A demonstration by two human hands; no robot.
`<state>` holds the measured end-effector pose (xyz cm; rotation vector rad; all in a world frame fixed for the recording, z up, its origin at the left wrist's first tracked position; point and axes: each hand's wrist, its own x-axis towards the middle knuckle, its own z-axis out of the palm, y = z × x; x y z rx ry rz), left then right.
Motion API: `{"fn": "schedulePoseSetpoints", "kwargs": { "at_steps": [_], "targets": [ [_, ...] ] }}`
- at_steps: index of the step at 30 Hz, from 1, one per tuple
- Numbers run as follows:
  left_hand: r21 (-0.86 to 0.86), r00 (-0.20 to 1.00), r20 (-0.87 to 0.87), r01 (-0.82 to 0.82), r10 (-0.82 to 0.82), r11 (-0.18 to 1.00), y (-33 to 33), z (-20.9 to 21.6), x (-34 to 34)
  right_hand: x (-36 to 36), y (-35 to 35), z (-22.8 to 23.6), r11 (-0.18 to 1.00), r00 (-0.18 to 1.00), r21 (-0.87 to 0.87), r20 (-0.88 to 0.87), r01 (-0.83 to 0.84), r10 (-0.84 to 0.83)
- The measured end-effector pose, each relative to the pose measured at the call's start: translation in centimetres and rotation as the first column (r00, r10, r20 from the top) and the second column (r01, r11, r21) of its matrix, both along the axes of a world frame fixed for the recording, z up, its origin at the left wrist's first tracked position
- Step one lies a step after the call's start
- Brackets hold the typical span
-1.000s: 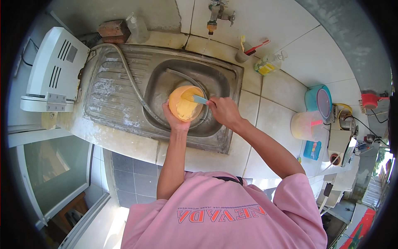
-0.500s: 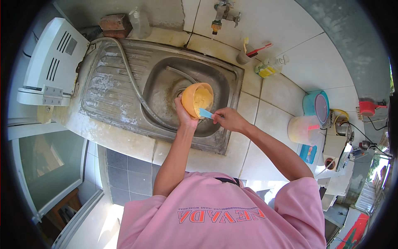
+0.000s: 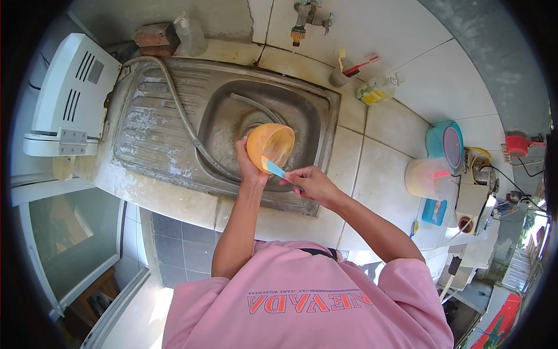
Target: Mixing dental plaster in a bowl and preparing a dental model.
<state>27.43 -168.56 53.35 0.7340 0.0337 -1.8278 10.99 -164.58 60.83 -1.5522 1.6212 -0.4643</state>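
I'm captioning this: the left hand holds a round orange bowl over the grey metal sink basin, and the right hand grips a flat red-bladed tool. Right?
One slip: in the head view, the flat tool has a light blue blade, not a red one. The right hand does grip it, and the left hand holds the round orange bowl over the grey metal sink basin.
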Motion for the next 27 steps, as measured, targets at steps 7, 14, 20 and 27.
{"fn": "schedulePoseSetpoints", "kwargs": {
  "at_steps": [7, 14, 20, 27],
  "targets": [
    [-0.031, 0.998, -0.033, 0.059, -0.06, 0.998, 0.0, 0.2, 0.6, 0.2, 0.9, 3.2, 0.907, 0.9, -0.375, -0.437, -0.19, 0.008],
    [-0.168, 0.901, -0.001, 0.427, -0.434, 0.888, -0.8, 4.8, 3.0, -1.2, -0.6, 10.5, 0.711, 0.608, -0.278, -0.751, -0.646, 0.258],
    [-0.059, 0.672, 0.114, 0.74, -0.732, 0.67, -1.9, 7.8, 3.5, 1.8, -4.0, 16.6, 0.251, 0.317, -0.237, -0.881, -0.938, 0.351],
    [-0.106, 0.8, 0.041, 0.599, -0.599, 0.793, 0.2, 10.4, 1.7, -2.4, -7.1, 18.6, 0.497, 0.338, -0.135, -0.876, -0.857, 0.345]
  ]
}}
